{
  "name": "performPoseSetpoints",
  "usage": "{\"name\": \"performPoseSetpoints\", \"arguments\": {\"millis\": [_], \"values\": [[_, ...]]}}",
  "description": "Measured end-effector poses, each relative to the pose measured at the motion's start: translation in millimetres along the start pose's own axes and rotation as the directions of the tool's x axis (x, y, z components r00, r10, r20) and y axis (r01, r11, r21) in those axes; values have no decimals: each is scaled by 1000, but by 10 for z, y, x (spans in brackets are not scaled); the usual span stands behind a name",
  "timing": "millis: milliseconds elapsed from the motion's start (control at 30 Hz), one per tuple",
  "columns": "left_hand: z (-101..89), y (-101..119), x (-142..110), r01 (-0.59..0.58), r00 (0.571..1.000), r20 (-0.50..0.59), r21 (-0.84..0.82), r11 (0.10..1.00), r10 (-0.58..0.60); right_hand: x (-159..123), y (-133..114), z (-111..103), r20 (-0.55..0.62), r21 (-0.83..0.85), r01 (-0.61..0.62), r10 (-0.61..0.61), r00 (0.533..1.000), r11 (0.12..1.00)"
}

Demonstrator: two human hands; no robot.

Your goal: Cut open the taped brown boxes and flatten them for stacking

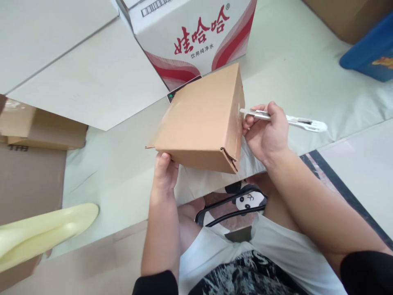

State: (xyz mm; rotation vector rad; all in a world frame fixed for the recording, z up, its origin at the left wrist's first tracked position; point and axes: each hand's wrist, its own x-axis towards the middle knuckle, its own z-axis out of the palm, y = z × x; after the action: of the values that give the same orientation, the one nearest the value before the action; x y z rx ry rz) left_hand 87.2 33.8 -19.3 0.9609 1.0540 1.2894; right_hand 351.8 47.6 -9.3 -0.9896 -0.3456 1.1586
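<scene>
A small brown cardboard box [201, 119] is held tilted above my lap. My left hand [165, 170] grips its near lower-left edge, thumb on top and fingers hidden underneath. My right hand [266, 133] is closed around a white utility knife [302, 122]. The knife's tip touches the taped right side of the box near its upper edge.
A white carton with red Chinese lettering [190, 37] stands just behind the box. Flattened brown cardboard [33, 131] lies at left, a pale yellow plastic piece [46, 231] at lower left, and a blue container [371, 51] at upper right. The floor is covered in pale sheeting.
</scene>
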Motion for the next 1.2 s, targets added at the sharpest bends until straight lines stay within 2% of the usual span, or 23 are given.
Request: {"name": "performPoseSetpoints", "arguments": {"millis": [167, 233, 367, 600, 733, 833, 1033, 1200], "values": [[-34, -21, -4, 54, 998, 18, -26, 998, -53, 14, -7, 1, -17, 53, -50, 51, 999, 997], [-53, -36, -3, 55, 998, 21, -34, 998, -55, 17, 9, 4, -33, 72, -28, 31, 999, 997], [-80, -56, 1, 66, 997, 53, -34, 997, -64, 37, 49, -28, 19, 32, 45, -45, 999, 999], [-53, -50, -1, 73, 995, 73, -37, 997, -70, 57, 68, -58, 15, 27, 36, -37, 999, 999], [-16, -25, -9, 75, 995, 73, -36, 997, -72, 60, 85, -35, -49, 87, 36, -32, 998, 996], [-21, -19, -11, 80, 994, 79, -27, 996, -78, 75, 104, -42, -70, 70, 75, -71, 995, 995], [-71, -58, 1, 98, 993, 75, -30, 995, -95, 91, 105, -85, 45, -55, 147, -145, 988, 988], [-12, -49, 4, 87, 995, 59, -14, 996, -86, 58, 86, -68, 66, -29, 181, -179, 982, 983]]}}
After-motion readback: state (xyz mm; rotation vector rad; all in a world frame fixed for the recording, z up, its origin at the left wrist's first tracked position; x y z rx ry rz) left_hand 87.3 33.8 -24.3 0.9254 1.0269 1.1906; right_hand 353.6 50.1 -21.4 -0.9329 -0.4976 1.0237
